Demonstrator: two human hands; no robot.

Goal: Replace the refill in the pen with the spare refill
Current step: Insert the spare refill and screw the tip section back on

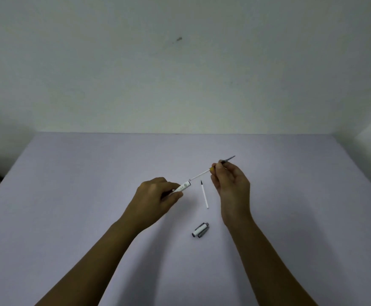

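A pale lilac worktop (69, 195) fills the lower half of the frame; its far edge meets a plain off-white wall (180, 62) bearing a small dark mark in the upper centre. Dark shadowed areas flank the worktop at the left and right edges of the frame.

The left hand (156, 195), just left of centre, is closed around the white pen barrel (183, 187), whose open end points up and to the right. The right hand (231, 184), right of centre, pinches a thin refill (200, 174) between thumb and fingertips; the white shaft of this refill extends down and left to the barrel opening, and its dark tip section projects up and right beyond the fingers. Whether the refill end sits inside the barrel or just at its mouth cannot be determined.

A second white refill (205, 195) lies on the worktop between the two hands, dark tip uppermost. The pen cap (200, 230), white with a grey clip, lies nearer the bottom of the frame, below this refill and between the forearms
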